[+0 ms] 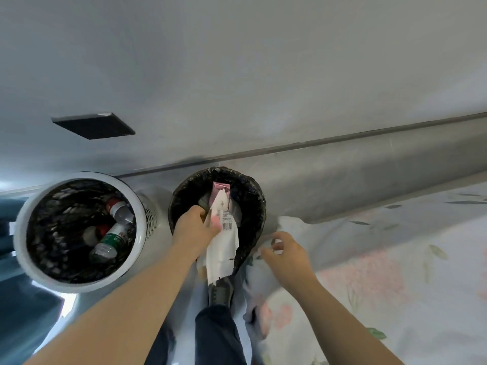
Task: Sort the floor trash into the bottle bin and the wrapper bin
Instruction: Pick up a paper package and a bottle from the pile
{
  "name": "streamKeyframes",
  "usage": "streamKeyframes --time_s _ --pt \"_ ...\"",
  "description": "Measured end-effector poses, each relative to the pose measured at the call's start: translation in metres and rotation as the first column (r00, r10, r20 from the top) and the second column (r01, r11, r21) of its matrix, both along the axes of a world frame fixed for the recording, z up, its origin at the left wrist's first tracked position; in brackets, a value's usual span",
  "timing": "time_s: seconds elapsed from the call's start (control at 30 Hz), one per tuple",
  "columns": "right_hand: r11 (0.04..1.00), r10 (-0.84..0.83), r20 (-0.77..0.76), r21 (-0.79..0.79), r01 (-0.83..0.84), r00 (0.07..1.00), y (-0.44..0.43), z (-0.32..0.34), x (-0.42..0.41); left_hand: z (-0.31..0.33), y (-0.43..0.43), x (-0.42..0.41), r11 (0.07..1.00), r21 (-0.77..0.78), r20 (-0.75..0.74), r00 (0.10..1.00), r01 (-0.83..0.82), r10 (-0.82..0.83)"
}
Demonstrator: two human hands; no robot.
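Observation:
My left hand (pixel 195 227) grips a white wrapper (pixel 222 248) with a barcode, held over the near rim of the black-lined wrapper bin (pixel 253 196). A pink wrapper (pixel 220 188) lies inside that bin. To the left stands the white bottle bin (pixel 23 219) with a black liner, holding several plastic bottles (pixel 110 241). My right hand (pixel 287 251) hovers to the right of the wrapper bin, fingers loosely curled and holding nothing, above the edge of a floral sheet.
A floral bed sheet (pixel 395 272) fills the lower right, up against a grey baseboard (pixel 369 164) and wall. My dark shoe and trouser leg (pixel 218 312) stand just in front of the wrapper bin. A black square panel (pixel 93 126) is set in the wall.

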State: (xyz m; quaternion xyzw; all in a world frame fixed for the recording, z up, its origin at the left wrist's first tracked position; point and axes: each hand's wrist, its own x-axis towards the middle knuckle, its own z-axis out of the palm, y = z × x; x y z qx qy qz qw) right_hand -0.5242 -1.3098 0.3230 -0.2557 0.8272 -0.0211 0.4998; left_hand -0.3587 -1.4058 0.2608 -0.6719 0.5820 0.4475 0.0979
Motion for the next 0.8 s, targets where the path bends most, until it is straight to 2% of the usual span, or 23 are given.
streamKeyframes --time_s 0.37,0.63,0.8 --pt "0.999 0.014 0.012 -0.037 -0.013 1.000 -0.004 -0.003 -0.005 -0.002 0.006 -0.004 0.999 0.024 0.007 0.999 0.041 -0.041" --pt "0.978 0.188 -0.042 -0.089 -0.191 0.981 -0.021 0.031 0.014 0.057 0.008 0.018 0.960 -0.045 -0.001 0.961 0.278 -0.278" --pt "0.939 0.310 -0.113 -0.120 -0.323 0.944 -0.031 0.076 0.031 0.115 0.001 0.044 0.898 -0.070 0.032 0.901 0.434 -0.433"
